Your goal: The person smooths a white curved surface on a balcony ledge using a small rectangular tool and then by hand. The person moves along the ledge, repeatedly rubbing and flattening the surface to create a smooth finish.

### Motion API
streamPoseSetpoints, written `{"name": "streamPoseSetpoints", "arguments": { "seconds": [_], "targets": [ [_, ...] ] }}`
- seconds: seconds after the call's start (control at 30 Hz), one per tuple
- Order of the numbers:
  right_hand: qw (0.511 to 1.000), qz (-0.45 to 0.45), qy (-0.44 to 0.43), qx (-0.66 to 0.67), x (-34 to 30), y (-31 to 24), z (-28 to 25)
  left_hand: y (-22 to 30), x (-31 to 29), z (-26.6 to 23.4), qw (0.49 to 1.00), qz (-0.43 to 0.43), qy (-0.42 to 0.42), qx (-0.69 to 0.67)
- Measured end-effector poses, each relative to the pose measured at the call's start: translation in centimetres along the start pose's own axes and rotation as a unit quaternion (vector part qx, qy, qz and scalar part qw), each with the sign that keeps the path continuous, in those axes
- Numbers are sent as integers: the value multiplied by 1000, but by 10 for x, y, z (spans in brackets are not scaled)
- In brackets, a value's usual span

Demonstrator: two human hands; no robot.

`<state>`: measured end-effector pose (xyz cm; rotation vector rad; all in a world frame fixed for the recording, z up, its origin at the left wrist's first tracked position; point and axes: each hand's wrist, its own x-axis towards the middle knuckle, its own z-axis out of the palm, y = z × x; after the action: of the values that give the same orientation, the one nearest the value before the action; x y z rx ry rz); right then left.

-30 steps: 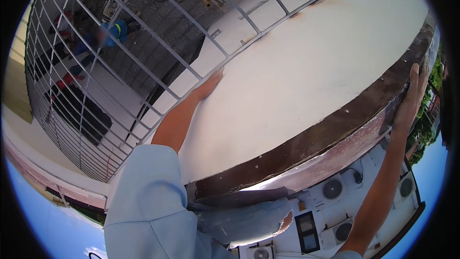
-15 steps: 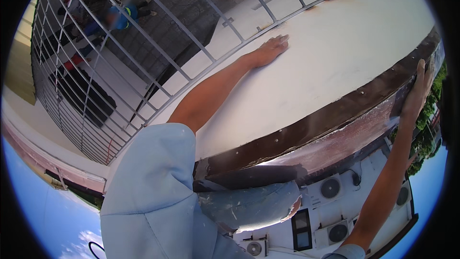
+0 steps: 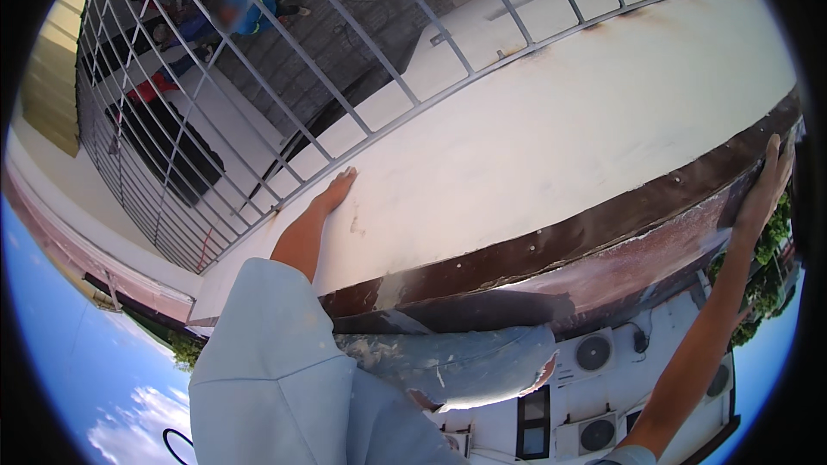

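My left hand (image 3: pixel 336 189) lies palm down on the smooth white ledge (image 3: pixel 534 155), close to the base of the grey metal railing (image 3: pixel 399 118). Its fingers are stretched out and hold nothing. At the far right my right hand (image 3: pixel 767 182) rests along the outer side of the ledge, fingers extended, touching the area just below the dark brown strip (image 3: pixel 594 217) fixed along the rim with small fasteners. Part of its palm is turned out of sight. My pale blue sleeve and torn, paint-marked trouser leg (image 3: pixel 457 364) show below the ledge.
Beyond the railing, people (image 3: pixel 258 11) are on a lower grey floor beside a long black object (image 3: pixel 168 145). Under the outer edge is a drop to a white wall with air-conditioner units (image 3: pixel 593 350) and a window (image 3: pixel 534 422). Trees (image 3: pixel 765 284) stand at the right.
My left hand has drawn back toward my body along the ledge, nearer the railing's base. My right hand stays at the outer edge. The view has shifted slightly.
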<state>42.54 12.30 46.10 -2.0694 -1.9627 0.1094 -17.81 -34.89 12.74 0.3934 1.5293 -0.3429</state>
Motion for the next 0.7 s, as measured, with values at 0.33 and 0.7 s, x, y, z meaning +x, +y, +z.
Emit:
{"name": "streamPoseSetpoints", "arguments": {
  "seconds": [0.33,0.7],
  "targets": [
    [999,4,18,-36,1,0,1,468,-76,134,779,622,-65,49],
    [997,69,6,-23,2,-1,-1,5,-123,-10,996,61,-42,50]
  ]
}}
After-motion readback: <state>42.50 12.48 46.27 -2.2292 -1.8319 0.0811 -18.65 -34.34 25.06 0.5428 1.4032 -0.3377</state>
